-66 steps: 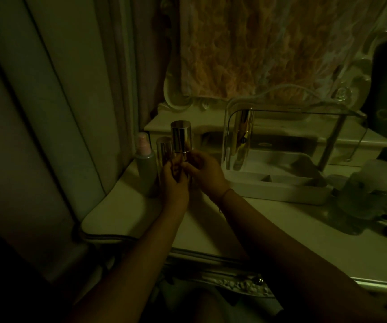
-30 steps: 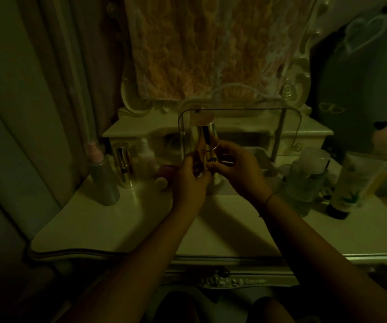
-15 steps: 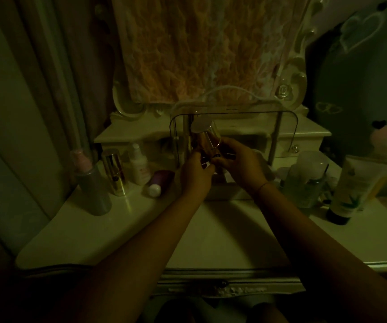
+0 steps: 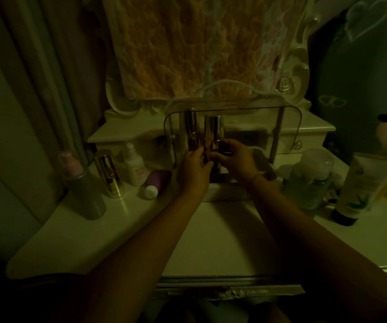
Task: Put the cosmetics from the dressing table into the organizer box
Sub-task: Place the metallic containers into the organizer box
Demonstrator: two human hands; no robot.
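In dim light, both hands hold a tall gold bottle [image 4: 214,131] upright inside the clear-lidded organizer box [image 4: 288,117] at the back middle of the dressing table [image 4: 222,234]. My left hand [image 4: 193,170] grips its lower left side; my right hand [image 4: 235,159] pinches it from the right. A second gold bottle [image 4: 189,129] stands just left of it in the box. On the table to the left are a smaller gold bottle [image 4: 109,173], a white bottle [image 4: 134,165], a purple tube [image 4: 156,183] lying down and a pink-capped bottle [image 4: 80,185].
A clear jar-like bottle [image 4: 309,178] and a green-printed tube [image 4: 360,190] stand to the right of the box. A mirror draped with patterned cloth [image 4: 199,43] rises behind. Curtains [image 4: 36,78] hang at the left, close to the table's edge.
Both hands carried the gold bottle from the table's left side into the organizer box. It now stands upright beside the other gold bottle. My view shifted right.
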